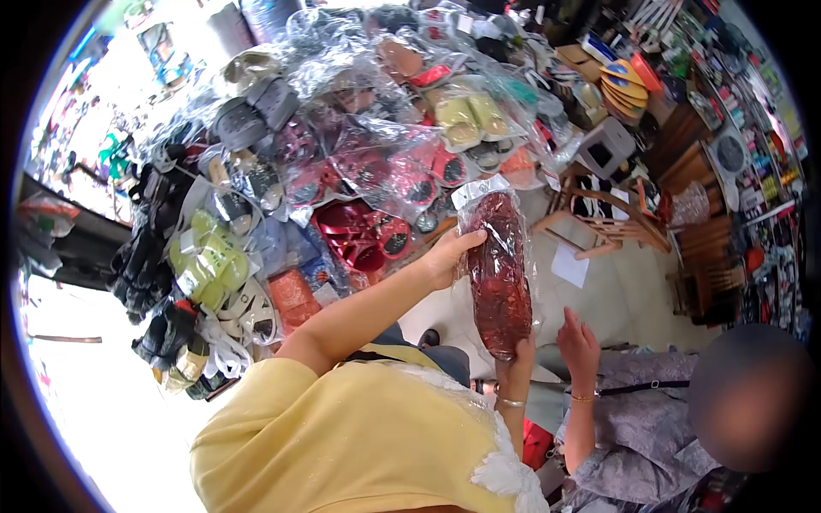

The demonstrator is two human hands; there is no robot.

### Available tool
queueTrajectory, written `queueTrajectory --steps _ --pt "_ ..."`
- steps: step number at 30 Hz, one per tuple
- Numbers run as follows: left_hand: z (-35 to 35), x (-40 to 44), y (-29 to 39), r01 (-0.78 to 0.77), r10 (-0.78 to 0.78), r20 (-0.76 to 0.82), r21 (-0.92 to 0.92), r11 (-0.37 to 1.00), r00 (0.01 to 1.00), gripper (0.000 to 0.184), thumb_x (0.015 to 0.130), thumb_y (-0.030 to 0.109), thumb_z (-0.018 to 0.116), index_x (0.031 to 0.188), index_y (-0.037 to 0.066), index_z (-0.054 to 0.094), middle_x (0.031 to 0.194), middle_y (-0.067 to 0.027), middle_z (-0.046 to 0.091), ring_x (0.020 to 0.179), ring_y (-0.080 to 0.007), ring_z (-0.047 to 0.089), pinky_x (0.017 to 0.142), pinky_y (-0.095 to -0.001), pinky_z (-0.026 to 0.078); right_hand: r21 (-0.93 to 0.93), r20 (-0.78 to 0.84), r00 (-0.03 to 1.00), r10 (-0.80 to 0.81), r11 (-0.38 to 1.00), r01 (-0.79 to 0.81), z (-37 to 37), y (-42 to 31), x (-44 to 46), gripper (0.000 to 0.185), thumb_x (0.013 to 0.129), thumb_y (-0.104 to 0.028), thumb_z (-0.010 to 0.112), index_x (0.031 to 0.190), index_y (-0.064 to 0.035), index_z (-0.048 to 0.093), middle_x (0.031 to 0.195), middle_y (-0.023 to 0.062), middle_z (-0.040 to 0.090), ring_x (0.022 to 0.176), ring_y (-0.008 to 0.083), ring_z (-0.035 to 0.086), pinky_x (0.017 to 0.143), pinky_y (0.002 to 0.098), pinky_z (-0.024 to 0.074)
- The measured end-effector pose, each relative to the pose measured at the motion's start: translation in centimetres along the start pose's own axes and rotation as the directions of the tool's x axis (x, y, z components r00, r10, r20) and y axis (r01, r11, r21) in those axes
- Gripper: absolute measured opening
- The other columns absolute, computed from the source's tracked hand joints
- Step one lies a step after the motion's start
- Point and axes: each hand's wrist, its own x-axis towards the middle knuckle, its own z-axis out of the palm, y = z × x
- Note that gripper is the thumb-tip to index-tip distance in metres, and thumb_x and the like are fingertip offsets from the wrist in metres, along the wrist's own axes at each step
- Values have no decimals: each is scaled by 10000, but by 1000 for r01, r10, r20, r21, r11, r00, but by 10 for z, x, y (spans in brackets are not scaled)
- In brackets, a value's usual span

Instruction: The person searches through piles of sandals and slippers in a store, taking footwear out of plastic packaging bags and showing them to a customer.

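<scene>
Yellow shirt cloth point(342, 436) sits closest to the eye, and past it the person's two hands are both full. Left hand point(450, 259) pinches the upper part of a long, dark red packet point(499, 291) in clear plastic, the thumb point(472, 240) laid over its near face and the other fingers out of sight behind. Right hand point(516, 363) grasps the bottom end, fingertips up against the wrapping; how tightly either one squeezes, I can't tell from here.

If you asked me, it wants a light grip on the contents rather than the loose plastic, which looks slippery, with the lower hand bearing the weight and the upper one just steadying. So the packet lies between the hands, steeply tilted, its pale bag mouth point(481, 190) jutting above the left thumb.

Just beside it, apart, another person's raised hand point(579, 344) hangs near the lower end. Beyond lies a heap of bagged footwear point(368, 158), with a wooden chair point(633, 227) off to the right and a white paper point(570, 265) on the floor.
</scene>
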Motion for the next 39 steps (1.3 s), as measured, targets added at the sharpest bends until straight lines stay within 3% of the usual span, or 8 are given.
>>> queueTrajectory --steps 3,5,13,15,21,25,27,39 --pt "-14 -4 6 -79 79 -69 0 997 994 431 819 238 641 1188 74 489 1072 -62 603 986 -194 581 916 -369 445 -243 117 993 4 970 25 -16 20 10 643 907 -516 342 1322 -24 350 1338 108 435 1188 280 453 959 407 392" --pt "-20 -9 10 -114 114 -79 4 993 990 393 829 224 623 1169 70 500 1072 -65 602 989 -197 578 916 -372 445 305 185 908 375 857 -416 -21 26 11 662 914 -552 248 1337 -48 329 1341 103 424 1149 277 465 889 401 421" --pt "-56 -30 14 -256 220 -294 -90 962 930 339 831 177 607 1137 91 486 1003 -43 610 898 -192 602 803 -370 508 -143 49 988 145 980 -137 -58 52 42 182 926 -269 495 892 -105 566 912 9 589 836 149 534 691 270 413" --pt "-62 -36 18 -282 242 -347 -71 957 906 294 838 159 595 1111 94 508 986 -45 616 890 -198 604 808 -391 503 406 107 987 119 901 -153 -21 20 45 160 894 -214 562 809 -92 504 726 -8 454 688 152 432 634 348 397" --pt "-85 -35 10 -347 273 -399 -125 929 875 353 828 245 619 1127 87 519 1035 -64 611 947 -220 591 885 -408 465 530 336 925 174 778 -339 -20 24 55 215 900 -196 513 1091 -103 539 1119 90 566 927 202 559 628 291 478" --pt "-88 -38 15 -309 249 -402 -92 947 881 387 810 263 636 1140 99 518 1061 -79 604 988 -243 579 905 -437 454 237 143 976 162 952 -193 -13 35 53 371 811 -33 499 1181 -42 515 1091 96 571 836 169 569 652 268 480" --pt "-102 -33 7 -325 259 -436 -82 942 862 396 800 259 643 1141 99 520 1061 -82 608 985 -263 582 921 -452 440 -465 39 992 117 881 -86 -15 41 52 454 810 -62 554 1251 -1 465 1013 88 591 870 151 568 711 259 482" --pt "-88 -48 -14 -154 133 -307 -47 987 942 413 853 251 576 1204 61 466 1114 -104 581 1030 -262 563 922 -410 445 -340 105 949 298 907 -248 10 63 19 537 777 -113 688 1240 30 457 1102 101 582 909 161 584 788 285 498"
